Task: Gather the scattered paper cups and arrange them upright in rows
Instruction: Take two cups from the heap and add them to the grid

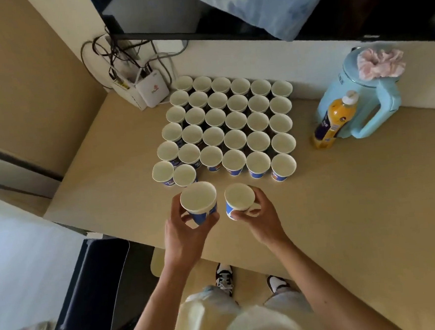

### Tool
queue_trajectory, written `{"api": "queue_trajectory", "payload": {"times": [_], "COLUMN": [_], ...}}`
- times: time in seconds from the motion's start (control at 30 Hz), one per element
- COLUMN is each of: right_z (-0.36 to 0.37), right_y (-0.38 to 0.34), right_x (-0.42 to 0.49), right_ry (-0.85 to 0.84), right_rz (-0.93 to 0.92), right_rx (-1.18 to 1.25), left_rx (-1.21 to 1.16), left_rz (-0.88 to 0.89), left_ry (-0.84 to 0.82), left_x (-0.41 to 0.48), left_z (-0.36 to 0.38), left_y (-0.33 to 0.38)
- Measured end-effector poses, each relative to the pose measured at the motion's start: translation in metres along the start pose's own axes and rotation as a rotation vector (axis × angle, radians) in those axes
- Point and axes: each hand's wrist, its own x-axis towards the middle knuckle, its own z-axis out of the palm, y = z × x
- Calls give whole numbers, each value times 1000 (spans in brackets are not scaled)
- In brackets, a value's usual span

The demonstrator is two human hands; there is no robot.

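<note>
Grasp: left hand (pixel 184 233) held an upright paper cup (pixel 198 201), right hand (pixel 264 221) a second cup (pixel 239 196) | cup rows (pixel 235 119) stood just beyond both | open front-row slot nearer left hand.

Beige tabletop (pixel 355 206) butts a white back wall (pixel 229 58); tan wall panel (pixel 24 75) at left; dark bin (pixel 91 289) on the floor beneath.
</note>
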Motion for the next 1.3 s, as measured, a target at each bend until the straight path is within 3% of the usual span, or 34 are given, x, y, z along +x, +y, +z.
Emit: {"api": "queue_trajectory", "payload": {"times": [0.5,1.1,1.3], "right_z": [113,131,121], "right_y": [31,43,27], "right_x": [62,86,51], "right_ry": [269,317,477], "right_rz": [-28,46,145], "right_rx": [-30,95,-25], "left_rx": [-27,-78,-54], "left_rz": [3,37,27], "left_ry": [-100,-203,-238], "left_x": [53,69,73], "left_z": [-73,-92,-82], "left_y": [-53,-57,-58]}}
